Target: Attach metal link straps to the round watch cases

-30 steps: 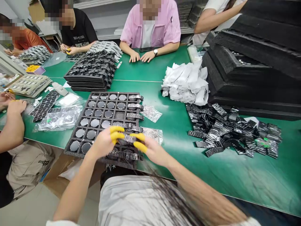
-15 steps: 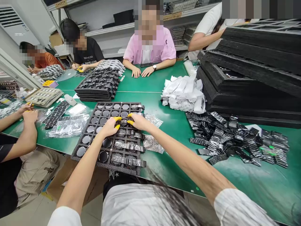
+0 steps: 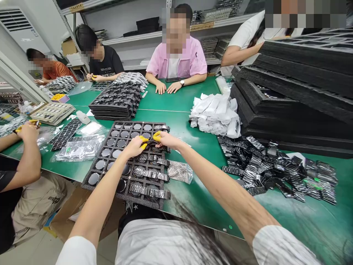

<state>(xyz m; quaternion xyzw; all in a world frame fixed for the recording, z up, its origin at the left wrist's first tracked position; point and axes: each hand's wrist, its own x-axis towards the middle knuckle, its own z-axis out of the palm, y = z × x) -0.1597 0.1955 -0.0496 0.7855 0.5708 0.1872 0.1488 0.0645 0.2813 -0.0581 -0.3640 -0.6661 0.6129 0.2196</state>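
Observation:
A black foam tray (image 3: 104, 176) lies tilted on the green table, with round dark watch faces in its compartments. Metal watch bands (image 3: 150, 190) lie across its right-hand column. Over the upper right part of the tray, my left hand (image 3: 136, 145) and my right hand (image 3: 165, 140) pinch a dark watch band (image 3: 151, 143) between them, one at each end. Yellow covers are on the thumb and forefinger of both hands. Part of the band is hidden by the fingers.
Right of the tray are a bag of thin metal pins (image 3: 180, 171), a heap of black bands (image 3: 256, 165) and white wrapped pieces (image 3: 216, 115). Black foam trays (image 3: 298, 114) are stacked at right. Another tray stack (image 3: 110, 110) stands behind. People sit around the table.
My hands have moved slightly right, and the band between them appears raised from the tray. At left, another person's hands have shifted left.

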